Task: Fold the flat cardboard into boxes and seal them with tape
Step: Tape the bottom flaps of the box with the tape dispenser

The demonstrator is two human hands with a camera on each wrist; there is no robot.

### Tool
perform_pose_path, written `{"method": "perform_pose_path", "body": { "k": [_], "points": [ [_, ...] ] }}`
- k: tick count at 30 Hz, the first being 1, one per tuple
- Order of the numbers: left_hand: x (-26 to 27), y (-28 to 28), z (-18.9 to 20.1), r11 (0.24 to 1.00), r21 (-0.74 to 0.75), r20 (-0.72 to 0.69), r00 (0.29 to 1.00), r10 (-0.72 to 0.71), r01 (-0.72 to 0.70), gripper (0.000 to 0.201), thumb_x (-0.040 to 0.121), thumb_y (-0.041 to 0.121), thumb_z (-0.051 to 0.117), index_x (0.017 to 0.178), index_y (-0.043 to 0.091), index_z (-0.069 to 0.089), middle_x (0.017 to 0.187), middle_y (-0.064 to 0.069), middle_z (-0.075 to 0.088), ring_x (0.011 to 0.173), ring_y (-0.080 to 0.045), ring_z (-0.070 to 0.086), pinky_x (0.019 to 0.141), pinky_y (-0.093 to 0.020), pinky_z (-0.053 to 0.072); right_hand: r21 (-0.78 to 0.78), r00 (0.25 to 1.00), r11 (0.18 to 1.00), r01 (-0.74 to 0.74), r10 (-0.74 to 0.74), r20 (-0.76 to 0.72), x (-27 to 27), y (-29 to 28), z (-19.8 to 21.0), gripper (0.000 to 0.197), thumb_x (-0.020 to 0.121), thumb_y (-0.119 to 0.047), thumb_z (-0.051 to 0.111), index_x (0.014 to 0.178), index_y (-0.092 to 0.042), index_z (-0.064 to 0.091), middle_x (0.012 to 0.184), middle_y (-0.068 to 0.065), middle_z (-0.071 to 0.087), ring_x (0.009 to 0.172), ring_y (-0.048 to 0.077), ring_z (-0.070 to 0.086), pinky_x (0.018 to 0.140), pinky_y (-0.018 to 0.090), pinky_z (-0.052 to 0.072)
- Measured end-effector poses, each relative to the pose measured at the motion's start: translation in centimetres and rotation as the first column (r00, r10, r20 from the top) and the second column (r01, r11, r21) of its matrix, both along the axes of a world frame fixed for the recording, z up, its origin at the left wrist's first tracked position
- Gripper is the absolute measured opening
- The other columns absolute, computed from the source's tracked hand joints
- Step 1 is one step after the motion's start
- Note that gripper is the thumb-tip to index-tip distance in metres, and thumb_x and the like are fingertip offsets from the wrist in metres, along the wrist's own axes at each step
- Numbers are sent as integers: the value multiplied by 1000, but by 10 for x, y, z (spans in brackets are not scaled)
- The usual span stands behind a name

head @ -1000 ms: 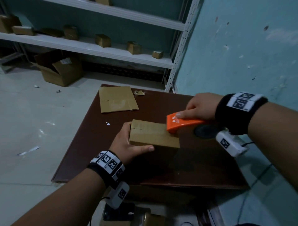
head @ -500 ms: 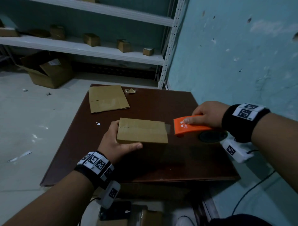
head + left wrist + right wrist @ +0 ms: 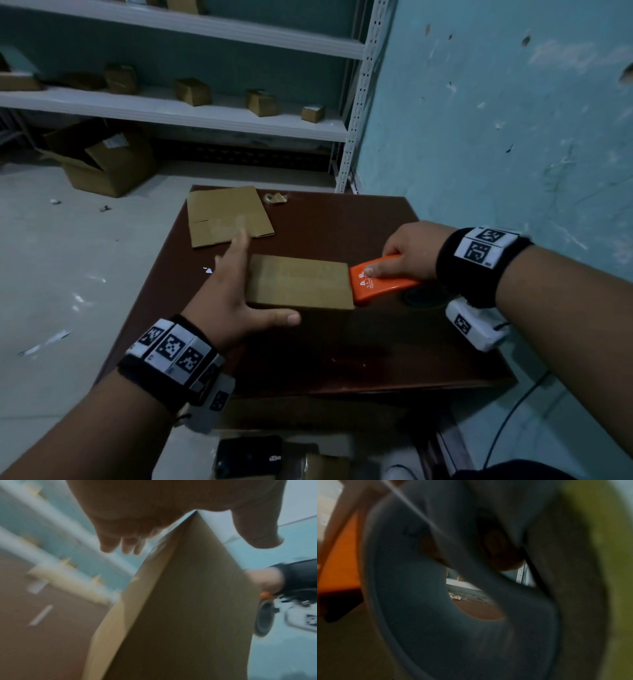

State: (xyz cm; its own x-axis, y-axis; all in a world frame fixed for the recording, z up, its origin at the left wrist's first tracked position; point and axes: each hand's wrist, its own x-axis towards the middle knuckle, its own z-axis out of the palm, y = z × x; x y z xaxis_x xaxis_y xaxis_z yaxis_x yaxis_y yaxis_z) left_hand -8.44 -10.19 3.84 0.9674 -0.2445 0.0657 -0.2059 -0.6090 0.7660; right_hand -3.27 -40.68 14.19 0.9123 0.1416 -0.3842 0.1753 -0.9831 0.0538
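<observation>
A folded brown cardboard box (image 3: 298,281) stands mid-table. My left hand (image 3: 239,287) lies flat against its left end, fingers straight and thumb stretched along the front edge. In the left wrist view the box's corner (image 3: 180,608) sits between the fingers (image 3: 123,545) and the thumb. My right hand (image 3: 400,257) grips an orange tape dispenser (image 3: 380,281), whose front touches the box's right end. The right wrist view is filled by the dispenser's grey roll holder (image 3: 419,588) and orange body (image 3: 340,561). A flat cardboard sheet (image 3: 227,216) lies at the table's back.
The dark brown table (image 3: 376,222) stands against a teal wall. A crumpled tape scrap (image 3: 275,198) lies by the flat sheet. Behind are a white shelf (image 3: 205,113) with several small boxes and an open carton (image 3: 102,157) on the floor.
My left hand's fingers have straightened from a grip on the box's left end. The dispenser, pulled away from the box half a second ago, is back against its right end.
</observation>
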Motion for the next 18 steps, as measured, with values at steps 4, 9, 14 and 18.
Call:
{"method": "perform_pose_path", "body": {
  "k": [4,9,14,18],
  "points": [
    [-2,-23,29,895,437,250,944,-214,87,123,69,97,45,164,34,1,171,9,-6,157,-12,-16,128,-50,-5,-15,1000,1000,-3,3,-7,1,5,1,56,88,-80,52,92,-29,73,87,-5,73,82,13,69,84,36,57],
    [10,-39,26,650,733,53,935,-352,203,85,84,87,34,151,64,-12,173,12,-6,159,-22,-11,126,-61,-4,-22,1000,1000,-16,16,-6,3,8,-2,57,88,-81,51,91,-28,72,87,-4,72,82,14,67,81,35,55],
    [14,-32,25,656,733,58,944,-326,181,81,84,87,33,152,68,-6,172,15,5,159,-20,3,127,-55,1,-240,999,970,-48,52,11,2,-23,-9,65,78,-88,57,83,-25,71,79,-3,69,74,17,67,69,32,54],
    [17,-27,25,668,729,83,949,-305,151,81,81,89,30,151,69,-5,171,15,11,158,-19,8,127,-54,4,-265,999,964,40,-35,25,-9,-67,-20,64,76,-90,55,87,-29,72,86,-8,67,84,18,65,82,37,57]
  ]
}}
